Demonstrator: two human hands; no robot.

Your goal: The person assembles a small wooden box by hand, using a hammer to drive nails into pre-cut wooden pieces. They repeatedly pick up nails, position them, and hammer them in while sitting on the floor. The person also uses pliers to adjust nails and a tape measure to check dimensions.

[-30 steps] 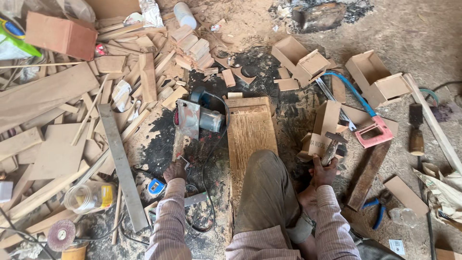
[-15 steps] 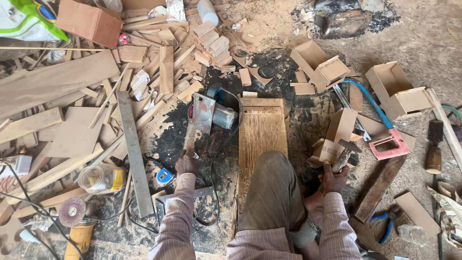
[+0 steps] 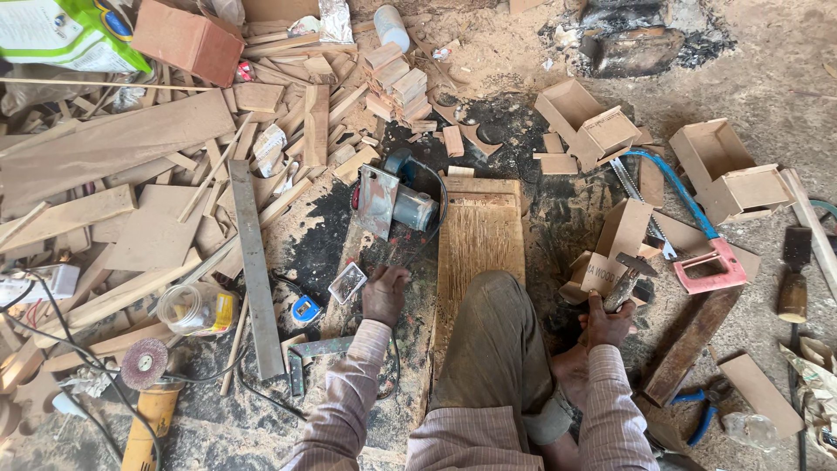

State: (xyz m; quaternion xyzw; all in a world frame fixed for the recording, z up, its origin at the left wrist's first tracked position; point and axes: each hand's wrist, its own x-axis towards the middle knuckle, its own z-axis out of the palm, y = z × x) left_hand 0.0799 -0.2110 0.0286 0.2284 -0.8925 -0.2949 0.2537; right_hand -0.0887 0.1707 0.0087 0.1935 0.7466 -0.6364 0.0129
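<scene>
— Knee first: a bent leg in brown trousers (image 3: 493, 349) sits between two striped sleeves. What does each hand have?

— The left hand (image 3: 384, 295) is curled, knuckles up, resting on the dusty board (image 3: 375, 349) just behind the circular saw (image 3: 397, 199). Whether the fingers grip anything, I cannot tell. The right hand (image 3: 606, 324) is closed around the handle of a hammer (image 3: 626, 277), whose head points up toward a small open wooden box (image 3: 615, 240).

— And around them?

— A ribbed plank (image 3: 479, 240) lies beside the saw, running away from the knee. Left of the left hand: a blue tape measure (image 3: 304, 309), a long grey metal bar (image 3: 255, 270) and a clear plastic jar (image 3: 193, 307) (lying on its side). An orange angle grinder (image 3: 144, 392) lies near the bottom left corner.

— Farther out?

— A blue-framed saw with a pink handle (image 3: 697, 235) lies right of the hammer, more open boxes (image 3: 732, 174) beyond it. Offcuts (image 3: 131, 174) cover the floor to the left, with a charred patch (image 3: 628, 44) at the top.
</scene>
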